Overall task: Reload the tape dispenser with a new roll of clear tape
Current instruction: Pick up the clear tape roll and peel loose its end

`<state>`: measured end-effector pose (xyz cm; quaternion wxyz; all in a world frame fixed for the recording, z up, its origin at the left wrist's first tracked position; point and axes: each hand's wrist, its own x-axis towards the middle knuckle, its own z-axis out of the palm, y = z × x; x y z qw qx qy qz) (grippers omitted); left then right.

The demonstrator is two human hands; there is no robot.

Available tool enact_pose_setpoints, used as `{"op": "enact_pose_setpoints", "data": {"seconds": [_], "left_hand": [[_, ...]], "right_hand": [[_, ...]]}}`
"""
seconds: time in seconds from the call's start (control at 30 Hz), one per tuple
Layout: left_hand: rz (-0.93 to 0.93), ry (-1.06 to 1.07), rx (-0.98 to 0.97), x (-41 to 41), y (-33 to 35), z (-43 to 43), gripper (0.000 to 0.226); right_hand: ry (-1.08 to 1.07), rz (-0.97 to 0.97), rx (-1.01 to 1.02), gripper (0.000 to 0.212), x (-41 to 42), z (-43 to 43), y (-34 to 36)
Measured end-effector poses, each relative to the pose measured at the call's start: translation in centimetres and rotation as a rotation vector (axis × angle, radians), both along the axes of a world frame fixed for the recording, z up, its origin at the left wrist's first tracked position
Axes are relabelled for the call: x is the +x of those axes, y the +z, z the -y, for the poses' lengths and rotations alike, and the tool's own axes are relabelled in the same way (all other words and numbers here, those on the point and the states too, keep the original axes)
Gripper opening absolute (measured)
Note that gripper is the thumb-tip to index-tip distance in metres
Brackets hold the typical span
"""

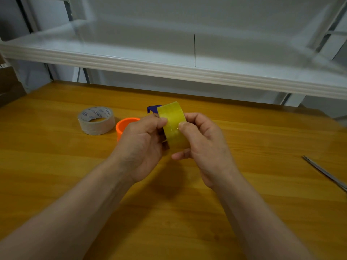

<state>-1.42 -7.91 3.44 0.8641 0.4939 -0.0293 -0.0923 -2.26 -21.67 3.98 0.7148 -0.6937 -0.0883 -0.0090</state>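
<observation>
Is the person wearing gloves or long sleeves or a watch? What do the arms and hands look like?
No gloves and no sleeves show. The left forearm and the right forearm are bare right down to the bottom edge of the picture. The left hand and the right hand have no rings that I can see, and neither wrist has a watch or band.

A yellowish clear tape roll is held on edge above the wooden surface, gripped by the left hand and the right hand, with a thumb pressed on its outer face. Behind the hands, an orange part and a blue part are partly hidden. A used tape roll lies flat to the left. Metal scissors are seen at the right edge.
</observation>
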Motion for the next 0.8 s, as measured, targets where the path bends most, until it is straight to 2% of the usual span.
{"op": "enact_pose_setpoints", "data": {"seconds": [0.23,0.4,0.53,0.8], "left_hand": [[0.032,-0.033,-0.093,-0.32,0.17,0.56,0.046],[0.108,-0.008,-0.04,-0.26,-0.18,0.7,0.055],[0.151,0.001,0.008,-0.18,-0.32,0.58,0.053],[0.172,-0.062,-0.058,-0.43,0.08,0.15,0.052]], "right_hand": [[-0.023,0.024,0.003,0.013,0.02,-0.08,0.09],[-0.017,0.024,0.04,0.014,-0.06,-0.09,0.11],[-0.028,0.039,0.056,0.013,-0.07,-0.25,0.06],[-0.027,0.06,0.098,0.013,-0.22,-0.51,0.21]]}}
